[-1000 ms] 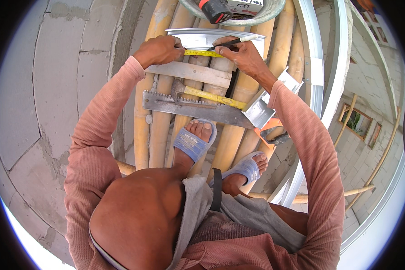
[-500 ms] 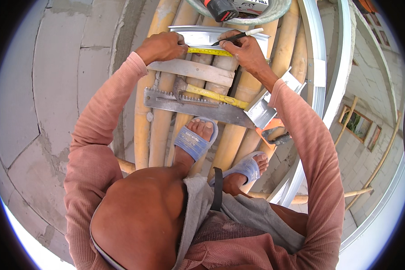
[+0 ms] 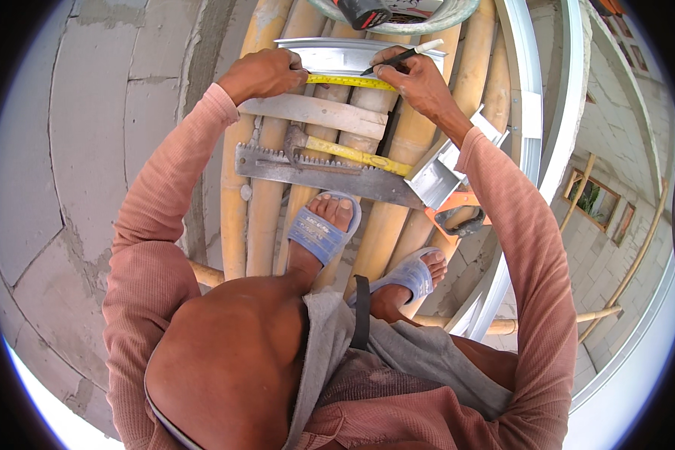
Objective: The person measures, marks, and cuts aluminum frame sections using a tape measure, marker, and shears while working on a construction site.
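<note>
A yellow tape measure (image 3: 350, 80) is stretched along the near edge of a silver metal channel (image 3: 330, 59), which lies across bamboo poles. My left hand (image 3: 268, 73) is closed on the tape's left end, at the channel's left part. In my right hand (image 3: 416, 81) is a black marker with a white end (image 3: 397, 58), gripped between the fingers, its tip down at the channel by the tape. The tape's right end runs under my right hand, which hides the rest of it.
Nearer me lie a flat pale strip (image 3: 319, 114), a hammer with a yellow handle (image 3: 352, 154) and a handsaw (image 3: 326, 180). A short metal channel piece (image 3: 436, 176) rests over the saw near its orange handle (image 3: 457, 212). A bucket (image 3: 446, 19) holding a dark tool stands beyond the channel. Bamboo poles (image 3: 236, 217) run underfoot beside a block wall (image 3: 90, 135).
The marker's tip has shifted slightly right along the channel. My left hand and the tape's left end sit a little further left. The whole view has shifted slightly.
</note>
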`<action>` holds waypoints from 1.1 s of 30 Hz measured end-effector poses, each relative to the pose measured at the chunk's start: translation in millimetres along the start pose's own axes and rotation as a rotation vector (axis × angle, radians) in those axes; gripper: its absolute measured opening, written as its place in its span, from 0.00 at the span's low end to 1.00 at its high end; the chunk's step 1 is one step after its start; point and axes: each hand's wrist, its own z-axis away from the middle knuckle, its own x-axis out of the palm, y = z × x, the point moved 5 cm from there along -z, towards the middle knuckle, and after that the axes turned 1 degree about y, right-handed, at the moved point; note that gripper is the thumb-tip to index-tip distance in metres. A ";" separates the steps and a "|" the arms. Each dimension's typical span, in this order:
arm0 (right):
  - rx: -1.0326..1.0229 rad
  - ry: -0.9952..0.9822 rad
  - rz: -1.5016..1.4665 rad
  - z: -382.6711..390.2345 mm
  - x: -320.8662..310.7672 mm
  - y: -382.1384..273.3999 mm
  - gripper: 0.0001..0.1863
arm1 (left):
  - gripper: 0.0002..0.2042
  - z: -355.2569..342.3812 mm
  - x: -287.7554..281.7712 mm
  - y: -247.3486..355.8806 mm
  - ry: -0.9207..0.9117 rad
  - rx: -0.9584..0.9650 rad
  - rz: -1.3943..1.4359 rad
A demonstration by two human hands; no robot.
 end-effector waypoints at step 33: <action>-0.148 0.067 0.062 10.0 2.6 6.8 0.20 | 0.23 -5.9 3.1 -4.6 0.021 0.032 -0.009</action>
